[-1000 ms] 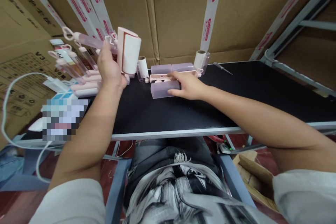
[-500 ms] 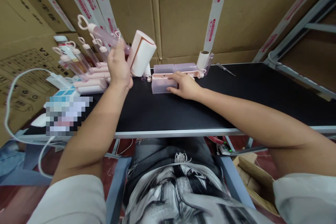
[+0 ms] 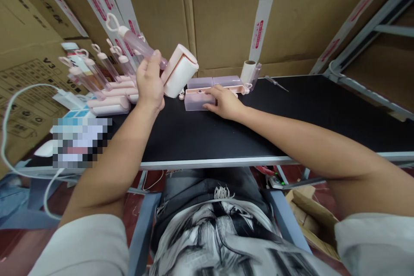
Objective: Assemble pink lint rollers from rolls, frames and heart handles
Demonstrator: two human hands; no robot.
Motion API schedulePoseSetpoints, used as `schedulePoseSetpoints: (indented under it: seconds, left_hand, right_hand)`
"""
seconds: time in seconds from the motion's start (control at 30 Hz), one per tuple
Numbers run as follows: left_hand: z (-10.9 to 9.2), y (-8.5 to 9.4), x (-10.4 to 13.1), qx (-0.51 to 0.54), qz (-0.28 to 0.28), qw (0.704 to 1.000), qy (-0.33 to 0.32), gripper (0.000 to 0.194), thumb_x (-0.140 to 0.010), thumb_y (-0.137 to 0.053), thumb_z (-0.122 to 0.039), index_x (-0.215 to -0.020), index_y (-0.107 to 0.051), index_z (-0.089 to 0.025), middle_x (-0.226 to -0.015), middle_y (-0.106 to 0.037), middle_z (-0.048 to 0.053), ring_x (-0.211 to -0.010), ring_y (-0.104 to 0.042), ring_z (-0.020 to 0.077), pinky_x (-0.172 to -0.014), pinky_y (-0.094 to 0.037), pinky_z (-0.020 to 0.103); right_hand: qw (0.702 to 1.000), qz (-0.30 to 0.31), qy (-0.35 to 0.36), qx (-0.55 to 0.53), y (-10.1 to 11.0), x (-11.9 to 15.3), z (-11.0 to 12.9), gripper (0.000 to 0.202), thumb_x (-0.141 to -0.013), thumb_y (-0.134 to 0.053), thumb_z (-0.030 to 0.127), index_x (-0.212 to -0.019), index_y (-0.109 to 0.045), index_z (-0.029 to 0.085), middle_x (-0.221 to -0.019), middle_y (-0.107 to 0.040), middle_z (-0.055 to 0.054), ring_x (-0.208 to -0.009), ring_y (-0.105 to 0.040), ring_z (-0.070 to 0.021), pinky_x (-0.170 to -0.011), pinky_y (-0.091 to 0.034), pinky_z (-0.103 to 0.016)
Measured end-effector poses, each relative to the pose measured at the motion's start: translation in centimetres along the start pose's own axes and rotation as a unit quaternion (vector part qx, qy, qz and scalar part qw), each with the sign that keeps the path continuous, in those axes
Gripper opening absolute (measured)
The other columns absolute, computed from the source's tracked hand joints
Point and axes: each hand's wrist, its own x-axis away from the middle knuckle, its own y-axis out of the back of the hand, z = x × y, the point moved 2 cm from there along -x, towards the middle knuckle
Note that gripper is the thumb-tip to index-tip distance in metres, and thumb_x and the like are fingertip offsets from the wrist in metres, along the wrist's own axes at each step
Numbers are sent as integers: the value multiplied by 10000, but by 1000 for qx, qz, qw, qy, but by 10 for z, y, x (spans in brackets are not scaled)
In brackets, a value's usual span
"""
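My left hand (image 3: pixel 150 84) is closed around a lint roller (image 3: pixel 181 71) and holds it tilted above the table. The roller has a white roll in a pink cover, and its clear purple handle with a heart-shaped loop points up to the left. On the table, my right hand (image 3: pixel 224 101) grips a translucent purple case (image 3: pixel 195 102), fingers over its pink top strip and thumb at the front. Directly behind it lie more purple cases (image 3: pixel 228 81). A white paper roll (image 3: pixel 248 71) stands beside clear tubes (image 3: pixel 256 76) to the right.
Several lint rollers (image 3: pixel 108 105) lie in a row at the left, handles up. Nearby are a bottle (image 3: pixel 71 51), a white cable (image 3: pixel 24 90) and a blurred-out flat item (image 3: pixel 80 142). A screwdriver-like tool (image 3: pixel 276 83) lies right of the paper roll. Cardboard (image 3: pixel 223 17) walls the back.
My left hand has moved slightly right and down with the lint roller. My right hand stays on the purple case. The whole view has shifted a little.
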Motion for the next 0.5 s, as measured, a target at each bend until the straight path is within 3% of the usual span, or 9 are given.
schedulePoseSetpoints:
  seconds: [0.17,0.33,0.5]
  left_hand:
    - [0,-8,12,-41,38,998,3,491,-990,-705,-688,-848,-558,-242,-809,-604,4,-971,-669,193,-845,-545,336]
    - [-2,-30,44,-30,158,987,28,500,-864,-849,-675,-946,-629,-233,-942,-687,9,-904,-685,166,-903,-575,331]
    - [2,-40,62,-120,198,972,48,633,-837,-800,-799,-1068,-634,-233,-998,-722,44,-996,-718,227,-872,-592,361]
  right_hand:
    - [997,-58,18,-48,15,3,11,634,-947,-729,582,-1430,-648,178,-1354,-722,-198,-1137,-703,-353,-1035,-574,-534]
    - [967,-83,-10,-241,21,6,26,873,-822,-664,939,-1297,-634,206,-1133,-771,-129,-911,-719,-281,-845,-630,-458]
    - [926,-137,-58,-347,24,8,27,797,-739,-722,963,-1051,-654,232,-1043,-778,-87,-993,-748,-313,-900,-659,-494]
